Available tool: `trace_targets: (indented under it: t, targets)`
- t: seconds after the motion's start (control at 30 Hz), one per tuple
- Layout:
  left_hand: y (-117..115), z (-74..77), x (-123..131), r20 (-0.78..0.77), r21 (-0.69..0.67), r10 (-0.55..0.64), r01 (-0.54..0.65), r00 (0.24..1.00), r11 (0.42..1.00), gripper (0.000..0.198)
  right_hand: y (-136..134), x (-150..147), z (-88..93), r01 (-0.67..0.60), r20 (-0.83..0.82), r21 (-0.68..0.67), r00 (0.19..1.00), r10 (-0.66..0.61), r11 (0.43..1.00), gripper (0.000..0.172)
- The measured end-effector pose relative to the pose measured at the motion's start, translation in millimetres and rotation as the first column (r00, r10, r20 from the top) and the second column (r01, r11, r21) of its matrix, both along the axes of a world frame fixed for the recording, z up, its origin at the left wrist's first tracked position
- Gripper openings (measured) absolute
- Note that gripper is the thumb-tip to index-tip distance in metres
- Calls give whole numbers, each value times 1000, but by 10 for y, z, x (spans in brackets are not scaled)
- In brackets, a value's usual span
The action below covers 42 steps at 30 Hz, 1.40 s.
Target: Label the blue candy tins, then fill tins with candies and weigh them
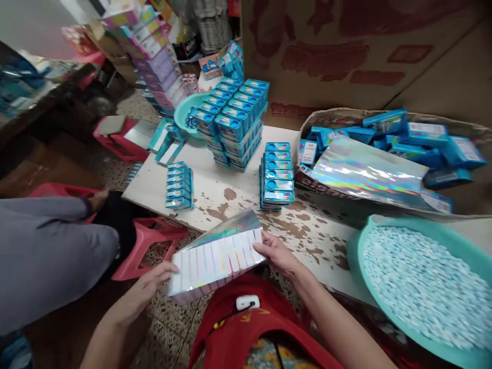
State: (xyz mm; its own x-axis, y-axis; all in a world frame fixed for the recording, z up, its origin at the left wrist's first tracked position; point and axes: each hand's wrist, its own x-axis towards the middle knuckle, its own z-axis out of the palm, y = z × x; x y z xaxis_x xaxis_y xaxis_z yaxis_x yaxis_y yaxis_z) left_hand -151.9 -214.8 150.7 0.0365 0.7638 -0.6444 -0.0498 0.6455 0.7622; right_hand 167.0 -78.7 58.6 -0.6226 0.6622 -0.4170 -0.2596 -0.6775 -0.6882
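Between my hands is a row of small white-and-pink boxes [215,261] with a shiny rainbow-tinted film [234,225] over and behind it. My right hand [279,253] grips the right end, thumb on top of the film. At the left end, my left hand [156,279] pinches the edge with its fingertips. The bundle hangs tilted above my lap, just off the table's near edge. On the table beyond it stand a short row of blue boxes [179,187] and a longer row of blue boxes [277,174]. Behind them rises a tall stack of blue boxes [234,118].
At right, a turquoise basin [365,225] holds many small pale-blue pieces. A carton [307,120] behind it contains blue boxes under a loose holographic sheet [369,166]. Another person's leg [57,256] and a red stool [149,246] are at left, beside the white table [207,189].
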Motion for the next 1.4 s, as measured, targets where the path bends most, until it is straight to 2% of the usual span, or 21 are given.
trace_targets:
  t: [0.03, 0.1, 0.17, 0.23, 0.27, 0.3, 0.37, 0.43, 0.5, 0.57, 0.63, 0.7, 0.8, 0.9, 1.0, 1.13, 1.3, 1.4]
  targets:
    - [-83, -141, 4, 19, -36, 134, -133, 991, 990, 59, -34, -47, -102, -33, 15, 40, 999, 33, 999, 39]
    - [-127, -545, 76, 38, -98, 394, -389, 918, 916, 69, -125, -63, -354, -91, 78, 76, 993, 85, 993, 39]
    - [-39, -1000, 189, 14, -127, 530, -525, 848, 842, 74, -232, 15, -593, -138, 154, 55, 980, 128, 989, 41]
    - [119, -1376, 298, -30, -118, 540, -539, 841, 834, 71, -319, 141, -742, -182, 220, 11, 960, 175, 983, 43]
    - [201, -1509, 342, -51, -98, 525, -528, 849, 844, 68, -345, 202, -777, -199, 250, -4, 949, 194, 980, 43]
    - [274, -1600, 378, -66, -71, 507, -511, 859, 857, 64, -355, 251, -789, -196, 276, -8, 942, 191, 981, 43]
    - [377, -1664, 432, -66, -14, 467, -469, 882, 883, 56, -333, 298, -774, -97, 309, 10, 947, 89, 995, 47]
    - [413, -1600, 478, -53, 23, 411, -411, 910, 912, 49, -277, 280, -747, 67, 325, 25, 943, -71, 997, 53]
    - [403, -1454, 527, -62, 48, 370, -367, 927, 929, 45, -226, 227, -728, 206, 349, 35, 914, -205, 978, 56]
    - [379, -1271, 580, -92, 97, 386, -377, 918, 921, 55, -207, 184, -702, 278, 385, 82, 877, -288, 957, 58]
    - [360, -1097, 630, -84, 144, 382, -368, 920, 919, 74, -227, 185, -646, 319, 434, 183, 823, -367, 930, 57]
    - [350, -965, 673, -71, 147, 307, -295, 949, 944, 79, -277, 242, -550, 323, 481, 283, 767, -424, 903, 54]
    - [338, -869, 741, -101, 91, 222, -214, 970, 973, 68, -376, 397, -361, 286, 494, 360, 749, -442, 888, 52]
    - [329, -828, 829, -119, 78, 235, -227, 965, 971, 66, -478, 548, -192, 176, 481, 345, 810, -335, 922, 46]
    - [353, -765, 917, -157, 113, 217, -201, 963, 973, 67, -554, 644, -89, 120, 497, 310, 825, -269, 943, 41]
    - [431, -660, 985, -263, 161, 153, -114, 953, 980, 54, -578, 715, 4, 182, 514, 355, 781, -354, 917, 49]
    - [447, -591, 994, -295, 172, 170, -123, 940, 977, 38, -586, 804, 98, 303, 464, 346, 768, -442, 888, 54]
    - [435, -537, 983, -356, 206, 132, -60, 925, 977, 32, -593, 914, 103, 265, 497, 379, 750, -436, 887, 49]
